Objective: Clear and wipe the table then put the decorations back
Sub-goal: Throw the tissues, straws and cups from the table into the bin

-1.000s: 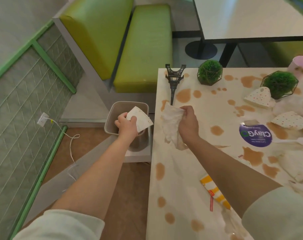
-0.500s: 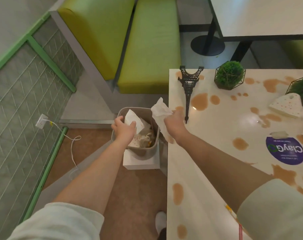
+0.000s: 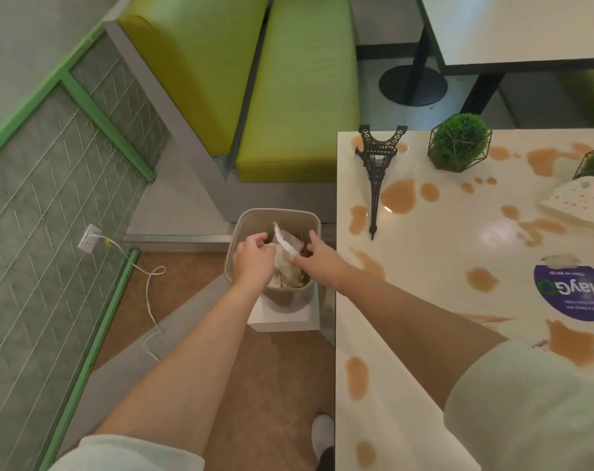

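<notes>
Hovering over bin [image 3: 244, 220] | left hand [image 3: 253, 263] loose (empty) | right hand [image 3: 317, 263] touching tissue [image 3: 287, 244]

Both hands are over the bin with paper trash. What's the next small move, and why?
Probably let the white napkin fall into the bin and draw both hands back toward the table. The left hand and right hand are already above the bin's opening, the napkin hangs between them over other trash, and brown spills plus a spotted napkin remain on the tabletop.
</notes>
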